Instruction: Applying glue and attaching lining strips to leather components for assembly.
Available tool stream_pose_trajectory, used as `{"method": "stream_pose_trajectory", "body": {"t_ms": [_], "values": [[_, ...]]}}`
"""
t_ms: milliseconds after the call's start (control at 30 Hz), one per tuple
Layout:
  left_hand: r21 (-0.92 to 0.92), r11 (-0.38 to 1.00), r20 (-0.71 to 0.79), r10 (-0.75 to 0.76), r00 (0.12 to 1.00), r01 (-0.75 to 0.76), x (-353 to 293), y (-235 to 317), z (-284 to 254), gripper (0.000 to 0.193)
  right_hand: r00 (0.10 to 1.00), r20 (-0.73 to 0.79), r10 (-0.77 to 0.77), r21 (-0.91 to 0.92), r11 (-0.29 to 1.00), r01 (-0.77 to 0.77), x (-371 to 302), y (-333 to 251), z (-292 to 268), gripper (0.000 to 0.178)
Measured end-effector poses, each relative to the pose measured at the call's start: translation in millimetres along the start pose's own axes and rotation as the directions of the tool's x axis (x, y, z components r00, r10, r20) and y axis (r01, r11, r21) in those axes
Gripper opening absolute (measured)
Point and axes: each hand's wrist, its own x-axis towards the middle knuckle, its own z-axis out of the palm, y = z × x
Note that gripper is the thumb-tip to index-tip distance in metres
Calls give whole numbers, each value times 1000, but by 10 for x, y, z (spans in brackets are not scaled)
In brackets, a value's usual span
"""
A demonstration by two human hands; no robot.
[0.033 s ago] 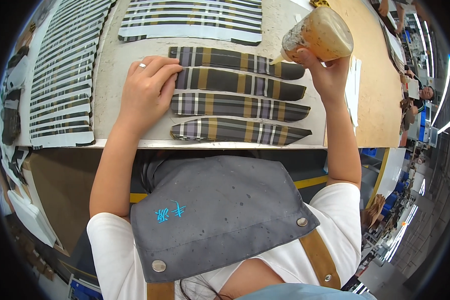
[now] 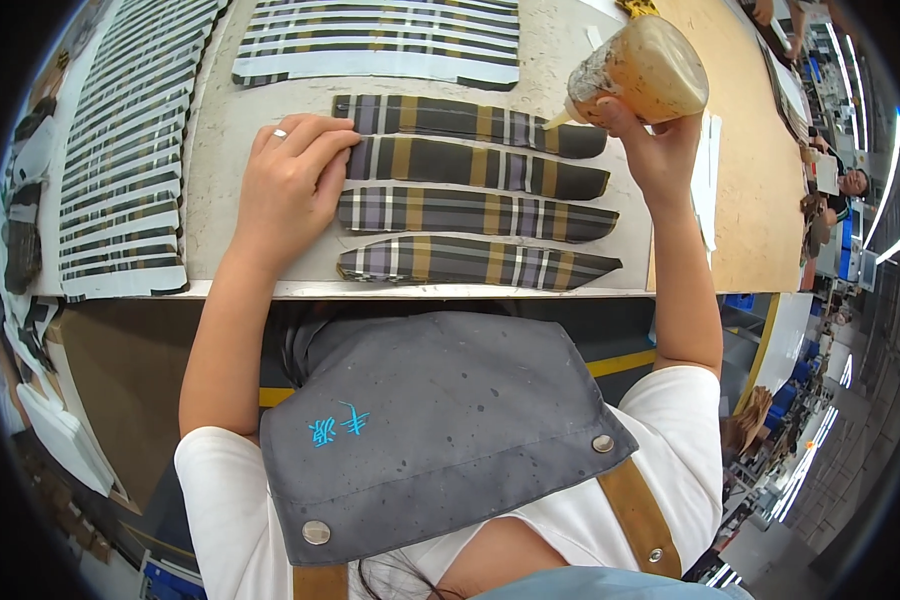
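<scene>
Four plaid fabric strips in dark grey, mustard, white and lilac lie one below another before me. My left hand [image 2: 295,180], a ring on one finger, has its fingers bent together, their tips pressing the left end of the top strip [image 2: 450,118] by the second strip [image 2: 440,162]. My right hand [image 2: 660,150] is wrapped round a clear, smeared squeeze bottle [image 2: 655,68] of amber liquid. The bottle is tilted, and its pale nozzle [image 2: 558,120] points down at the top strip's right part. Nearer me are the third strip [image 2: 460,213] and the fourth strip [image 2: 460,260].
Rows of plaid strips on white backing [image 2: 120,160] cover the table's left side, with another such set [image 2: 375,45] at the back. A brown board [image 2: 745,150] and white papers [image 2: 708,180] are on the right. Another person [image 2: 850,185] is far off at right.
The bottle's nozzle stays at the top strip's right part, and both hands keep their grip. The table's contents appear shifted very slightly left in the picture.
</scene>
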Motion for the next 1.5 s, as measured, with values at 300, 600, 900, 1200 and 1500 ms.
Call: {"method": "stream_pose_trajectory", "body": {"t_ms": [300, 600, 900, 1200, 1500], "values": [[19, 1000, 17, 6, 1000, -7, 45, 18, 0, 15, 991, -136, 14, -6, 1000, -15, -165, 167, -448, 59], [11, 1000, 8, -14, 1000, 14, 38, 32, -45, 15, 897, -128, 423, 662, 710, -240, -32, 43, -846, 53], [-144, 989, 42, 38, 998, -32, -148, 104, -229, 24, 946, 223, 234, 607, 726, -323, 81, -221, 262, 56], [-113, 992, 97, 62, 993, -51, -274, 97, -198, 28, 951, 305, -49, 420, 903, -88, 220, -449, 1094, 50], [-115, 992, 90, 56, 994, -46, -291, 76, -159, 28, 922, 311, -229, 348, 931, 114, 168, -507, 1313, 46]]}}
